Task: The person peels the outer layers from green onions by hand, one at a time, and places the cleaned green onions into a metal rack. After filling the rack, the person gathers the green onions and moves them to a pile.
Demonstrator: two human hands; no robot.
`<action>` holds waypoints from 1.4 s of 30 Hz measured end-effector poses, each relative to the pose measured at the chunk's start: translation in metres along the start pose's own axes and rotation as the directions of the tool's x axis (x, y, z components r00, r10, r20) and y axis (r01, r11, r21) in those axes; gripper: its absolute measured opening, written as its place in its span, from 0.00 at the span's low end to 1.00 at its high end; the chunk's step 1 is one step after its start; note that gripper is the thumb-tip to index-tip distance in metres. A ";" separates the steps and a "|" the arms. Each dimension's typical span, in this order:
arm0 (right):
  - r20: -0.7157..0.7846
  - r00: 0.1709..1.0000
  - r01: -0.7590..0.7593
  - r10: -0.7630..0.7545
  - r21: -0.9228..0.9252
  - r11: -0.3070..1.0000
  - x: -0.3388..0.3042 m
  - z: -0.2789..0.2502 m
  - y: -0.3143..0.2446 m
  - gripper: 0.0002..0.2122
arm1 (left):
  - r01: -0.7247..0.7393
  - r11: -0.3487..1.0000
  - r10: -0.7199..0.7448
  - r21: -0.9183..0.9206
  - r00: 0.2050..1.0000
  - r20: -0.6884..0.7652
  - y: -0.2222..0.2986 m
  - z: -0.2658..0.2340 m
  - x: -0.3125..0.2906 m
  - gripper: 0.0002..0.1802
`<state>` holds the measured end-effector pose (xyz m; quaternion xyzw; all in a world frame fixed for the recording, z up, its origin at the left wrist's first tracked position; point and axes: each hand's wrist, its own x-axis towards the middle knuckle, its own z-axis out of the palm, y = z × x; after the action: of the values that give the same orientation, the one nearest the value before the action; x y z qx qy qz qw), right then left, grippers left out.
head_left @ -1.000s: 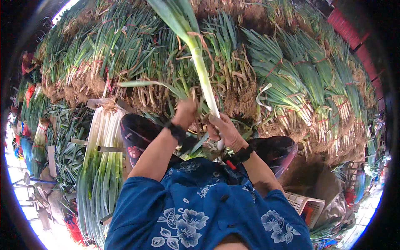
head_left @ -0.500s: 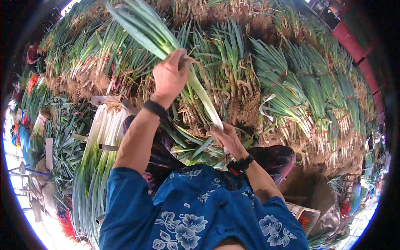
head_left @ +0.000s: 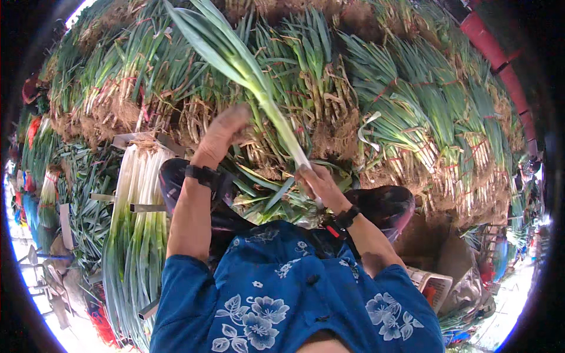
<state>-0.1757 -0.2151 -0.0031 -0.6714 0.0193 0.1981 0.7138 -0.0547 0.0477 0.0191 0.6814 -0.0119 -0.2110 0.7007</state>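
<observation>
A long leek (head_left: 276, 116) slants up and to the left in front of me, its green leaves at the top and its white stem toward my lap. My right hand (head_left: 322, 187) is closed around the lower white stem. Off to the left of the leek, my left hand (head_left: 223, 130) is apart from it, its fingers smeared by motion. Peeled leaves and scraps (head_left: 268, 191) lie between my knees, below the leek. The leek's root end is mostly hidden by my right hand.
To my left, trimmed leeks (head_left: 141, 188) lie in a metal-armed rack (head_left: 148, 207). Loose green leaves (head_left: 88, 188) heap beyond it. Tied, untrimmed bundles (head_left: 412, 117) with brown roots fill the ground ahead. A white crate (head_left: 432, 287) stands at my right.
My left hand has let go of the leek's upper stem and moved down and left of it. The right hand keeps its hold low on the stem.
</observation>
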 end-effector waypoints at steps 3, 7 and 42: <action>0.058 0.998 -0.010 0.012 -0.043 0.999 -0.001 0.002 0.022 0.19 | -0.227 0.800 0.183 -0.555 0.974 -0.133 0.042 0.012 0.013 0.23; 0.038 0.999 0.048 -0.038 -0.307 0.950 0.011 -0.001 0.019 0.15 | -0.316 0.786 0.234 -0.531 0.948 -0.218 0.042 0.001 0.016 0.22; -0.321 0.930 0.265 -0.180 0.245 0.932 0.080 0.059 -0.069 0.10 | -0.405 0.795 0.315 -0.452 0.912 -0.263 0.043 0.062 -0.007 0.16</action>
<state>-0.0950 -0.1393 0.0449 -0.5815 0.0762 0.0083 0.8099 -0.0676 -0.0096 0.0667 0.4787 -0.0255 -0.0089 0.8776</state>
